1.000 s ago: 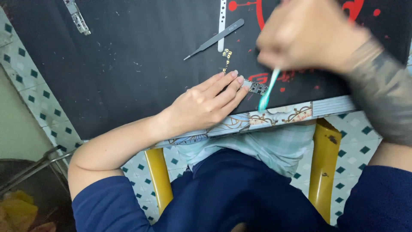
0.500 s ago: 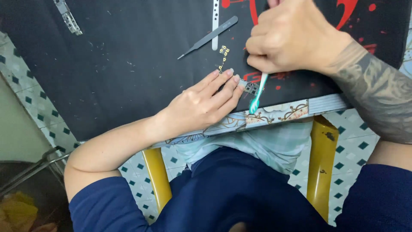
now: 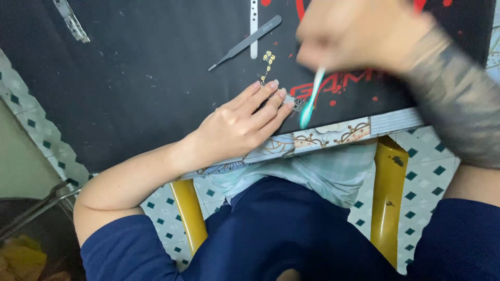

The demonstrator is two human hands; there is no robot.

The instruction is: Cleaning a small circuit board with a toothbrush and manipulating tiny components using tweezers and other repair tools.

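My left hand (image 3: 240, 125) lies flat on the black mat (image 3: 146, 93), its fingertips pressing down a small grey circuit part (image 3: 297, 102) near the table's front edge. My right hand (image 3: 359, 34), blurred with motion, grips a teal and white toothbrush (image 3: 310, 101) whose head points down beside that part. A small strip with gold contacts (image 3: 267, 62) lies just beyond my left fingertips. Dark tweezers (image 3: 245, 42) rest further back on the mat.
A white perforated strip (image 3: 253, 26) lies by the tweezers and a metal strip (image 3: 70, 21) at the far left. The table has a patterned front edge (image 3: 323, 136) and yellow legs (image 3: 388, 198). Tiled floor (image 3: 41, 135) shows around it.
My right hand has kept moving back and forth with the toothbrush above the small part, now blurred. My left hand has stayed pressed on the part.
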